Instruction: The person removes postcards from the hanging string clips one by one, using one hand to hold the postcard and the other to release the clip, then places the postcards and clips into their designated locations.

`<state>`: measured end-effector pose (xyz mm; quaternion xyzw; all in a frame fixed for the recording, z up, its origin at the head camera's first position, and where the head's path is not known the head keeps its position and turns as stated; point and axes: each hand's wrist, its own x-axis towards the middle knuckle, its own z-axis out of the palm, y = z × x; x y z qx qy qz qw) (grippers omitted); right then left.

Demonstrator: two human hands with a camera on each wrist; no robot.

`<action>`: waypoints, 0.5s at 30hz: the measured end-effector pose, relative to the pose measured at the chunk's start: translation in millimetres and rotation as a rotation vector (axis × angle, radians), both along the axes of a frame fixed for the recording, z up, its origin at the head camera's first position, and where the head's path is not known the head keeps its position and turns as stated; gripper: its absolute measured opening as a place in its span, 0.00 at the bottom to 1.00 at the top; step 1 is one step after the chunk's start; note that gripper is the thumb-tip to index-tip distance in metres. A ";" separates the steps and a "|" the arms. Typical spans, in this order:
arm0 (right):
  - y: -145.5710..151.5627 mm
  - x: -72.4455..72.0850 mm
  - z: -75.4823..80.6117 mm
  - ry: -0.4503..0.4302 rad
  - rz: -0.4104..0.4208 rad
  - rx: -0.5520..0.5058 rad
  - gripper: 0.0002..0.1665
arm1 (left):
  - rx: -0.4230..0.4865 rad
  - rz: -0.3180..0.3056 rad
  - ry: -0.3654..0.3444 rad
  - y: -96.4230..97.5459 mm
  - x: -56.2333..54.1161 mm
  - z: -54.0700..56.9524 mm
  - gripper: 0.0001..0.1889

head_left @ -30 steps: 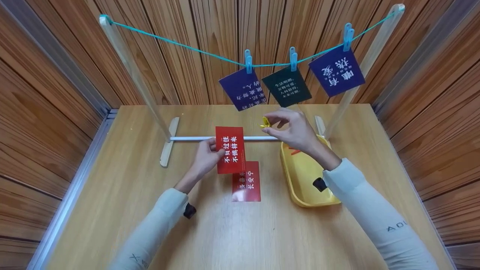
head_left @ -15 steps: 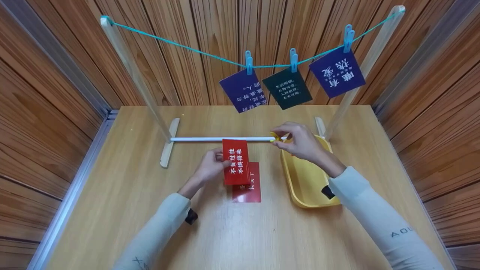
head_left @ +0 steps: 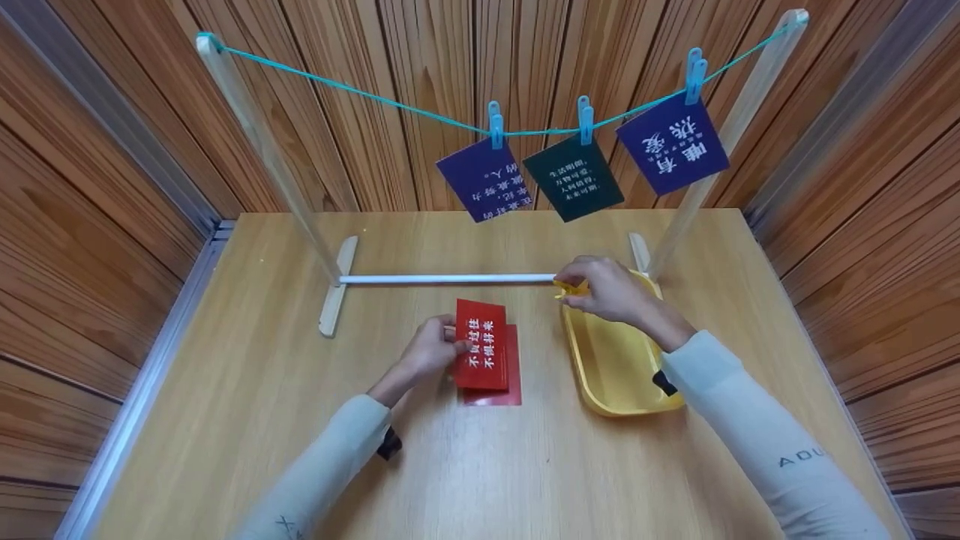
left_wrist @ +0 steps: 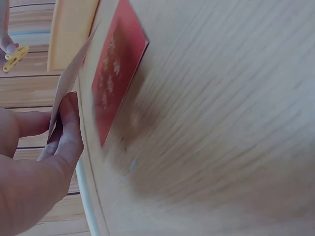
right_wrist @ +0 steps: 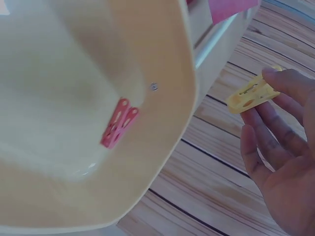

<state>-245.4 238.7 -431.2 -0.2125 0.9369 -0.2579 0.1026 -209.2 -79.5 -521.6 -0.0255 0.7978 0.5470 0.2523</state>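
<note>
- Wood-plank walls surround a pale desk.
- Near the centre of the head view, the left hand pinches a red card by its left edge between thumb and fingers.
- Right of centre, the right hand pinches a yellow clothespin.
- Partly covered by the held card, a second red card lies on the desk.
- Under the right hand, a yellow basin contains a red clothespin.
- Across the upper frame, three cards hang from a teal line by blue clips.
</note>
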 end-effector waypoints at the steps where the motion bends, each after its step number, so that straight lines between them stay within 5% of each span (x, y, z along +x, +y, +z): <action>1: 1.2 -0.9 -1.4 -0.005 0.004 0.017 0.20 | -0.002 -0.004 -0.012 1.1 1.3 -1.4 0.23; 15: 22.4 -16.7 -29.4 -0.062 0.068 0.241 0.22 | -0.082 -0.039 0.000 10.7 12.5 -19.2 0.25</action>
